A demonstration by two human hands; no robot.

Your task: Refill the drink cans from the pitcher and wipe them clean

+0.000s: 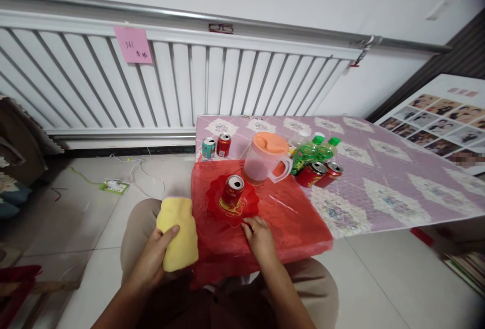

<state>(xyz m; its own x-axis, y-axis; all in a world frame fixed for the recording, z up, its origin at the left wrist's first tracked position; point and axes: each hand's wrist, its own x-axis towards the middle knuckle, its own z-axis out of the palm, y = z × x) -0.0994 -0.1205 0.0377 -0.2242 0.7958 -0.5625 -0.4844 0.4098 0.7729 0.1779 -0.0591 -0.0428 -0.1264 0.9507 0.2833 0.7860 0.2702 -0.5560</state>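
A folded yellow cloth is in my left hand, thumb on top, above my left knee. My right hand has its fingers closed at the near edge of a red scalloped plate with a gold pattern. On that plate an opened red drink can stands upright. The plate rests on a red plastic sheet spread over the table's near end. Behind it is a clear pitcher with an orange lid.
A teal can and a red can stand at the back left. Green-capped bottles and two red cans are right of the pitcher. The floral tablecloth extends right; a white radiator is behind.
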